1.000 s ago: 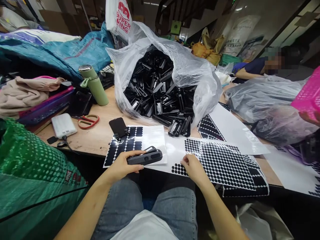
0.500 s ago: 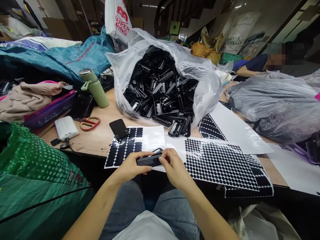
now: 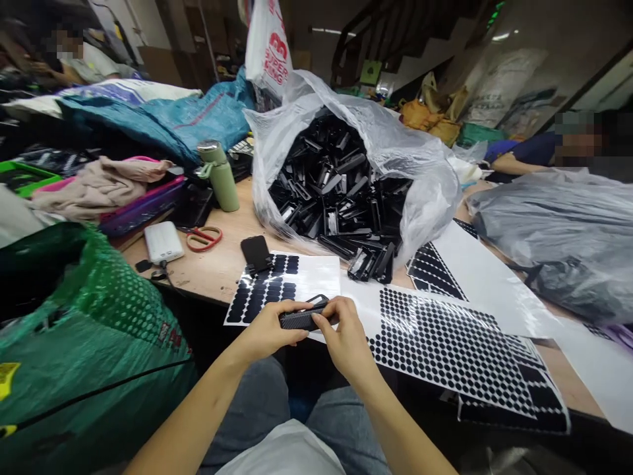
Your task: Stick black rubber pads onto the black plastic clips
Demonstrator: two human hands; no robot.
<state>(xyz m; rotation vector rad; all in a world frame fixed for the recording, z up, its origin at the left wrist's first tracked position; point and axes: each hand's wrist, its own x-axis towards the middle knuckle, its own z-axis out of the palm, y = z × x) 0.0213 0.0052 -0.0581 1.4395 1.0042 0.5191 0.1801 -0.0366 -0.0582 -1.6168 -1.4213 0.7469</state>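
Observation:
Between my two hands is a black plastic part (image 3: 298, 320) with a ribbed, carbon-look side, held just over the front edge of the table. My left hand (image 3: 270, 330) is closed round its left end. At the other end my right hand (image 3: 343, 333) grips it, with thumb and fingers pressed against its side. Beneath and beyond my hands lies a sheet of black oblong stickers (image 3: 262, 290). To the right spreads a sheet of round black stickers (image 3: 445, 343). A large clear plastic bag (image 3: 430, 211) full of similar black parts (image 3: 341, 178) opens towards me.
On the left are a black stand (image 3: 256, 254), red-handled scissors (image 3: 205, 239), a white power bank (image 3: 163, 242) and a green bottle (image 3: 220, 178). A green woven sack (image 3: 109, 330) stands beside my left arm. A grey plastic bag (image 3: 558, 224) lies at right, near another person's arm (image 3: 514, 163).
The view has turned a little to the left, so the table's things sit further right. My right thumb and fingers have shifted on the black part's right end; both hands still hold it.

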